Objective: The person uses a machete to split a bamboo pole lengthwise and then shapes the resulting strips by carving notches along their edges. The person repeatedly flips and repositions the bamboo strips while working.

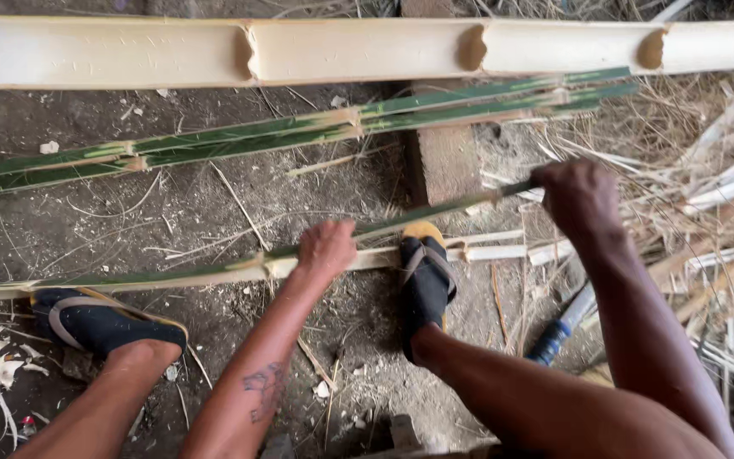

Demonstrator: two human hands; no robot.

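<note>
A green-skinned bamboo strip [214,274] lies across the dirt floor [172,221] near the person, running from the left edge toward the right, its cut face pale and a knobbly node showing just left of the left hand [326,248]. That hand presses down on the strip, fingers curled together over it. To the right, the strip splits: a thin green sliver [435,211] lifts away at a shallow angle up to the right hand [578,197], whose fingers are clamped in a fist around something at the sliver's end; whether that is a blade or the sliver itself cannot be made out. The paler lower part [486,252] passes under a foot in a black-and-yellow sandal [425,276], which pins it to the ground. A second sandalled foot [99,323] rests near left, beside the strip.

Farther off, a broad split bamboo half [367,51] lies open face up, cut off at both edges, with two narrow green strips [299,132] just nearer. A blue-handled tool [558,331] is partly hidden behind the right forearm. Dry shavings [707,204] pile at right.
</note>
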